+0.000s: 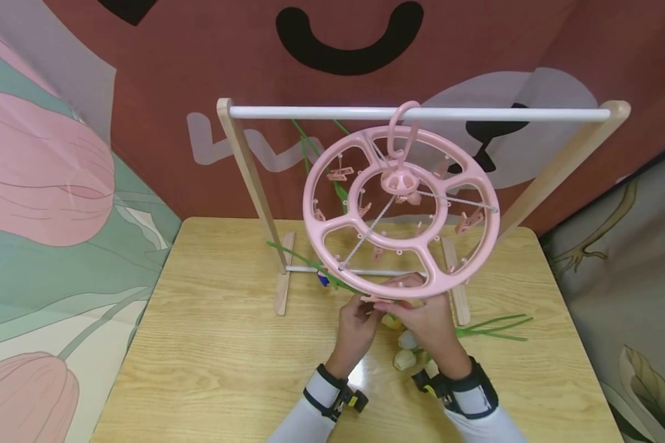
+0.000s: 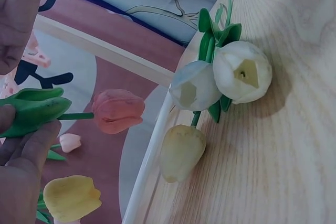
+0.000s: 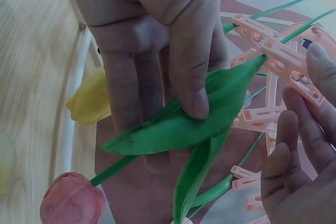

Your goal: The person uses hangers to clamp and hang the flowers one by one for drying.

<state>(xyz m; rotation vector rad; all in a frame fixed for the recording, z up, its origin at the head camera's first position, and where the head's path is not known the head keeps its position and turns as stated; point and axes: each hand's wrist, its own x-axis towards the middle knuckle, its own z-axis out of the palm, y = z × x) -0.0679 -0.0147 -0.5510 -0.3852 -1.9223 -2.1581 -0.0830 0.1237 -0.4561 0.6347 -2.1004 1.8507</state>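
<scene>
Head and wrist views show me the left hand pinching a pink tulip by its leaves at the near rim of the round hanger; the right hand pinches a clothespin at its stem. I judge clipping in hand, the next move calling for a secured stem before release; no containers show.
</scene>
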